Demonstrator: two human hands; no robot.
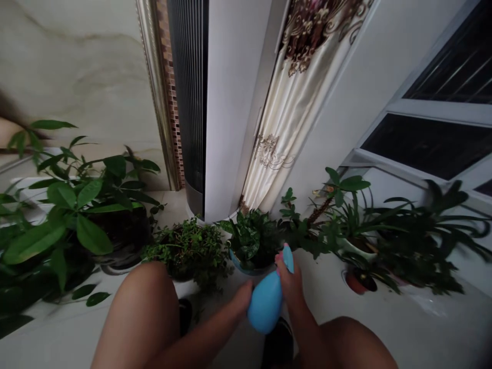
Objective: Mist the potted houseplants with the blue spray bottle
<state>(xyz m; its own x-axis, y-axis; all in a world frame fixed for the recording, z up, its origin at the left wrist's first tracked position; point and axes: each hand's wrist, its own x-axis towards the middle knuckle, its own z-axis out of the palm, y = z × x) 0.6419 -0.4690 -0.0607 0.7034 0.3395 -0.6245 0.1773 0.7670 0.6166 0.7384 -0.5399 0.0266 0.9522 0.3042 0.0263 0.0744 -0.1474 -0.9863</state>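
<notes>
A light blue spray bottle [264,303] with pink parts at its top is held low between my knees, tilted with its head pointing forward. My right hand [289,281] is wrapped around its neck and handle. On the other side, my left hand [245,296] holds the bottle's body, its fingers mostly hidden behind it. Just beyond the spray head stands a leafy plant [251,233] in a bluish pot [246,267]. A bushy small-leaved plant [192,246] grows to its left.
A large broad-leaved plant [88,195] fills the left side. At right are a white pot [359,247], a small terracotta pot [355,283] and a long-leaved plant [426,241]. Behind the pots stand a tall black-and-white appliance [230,113] and a patterned curtain [284,128].
</notes>
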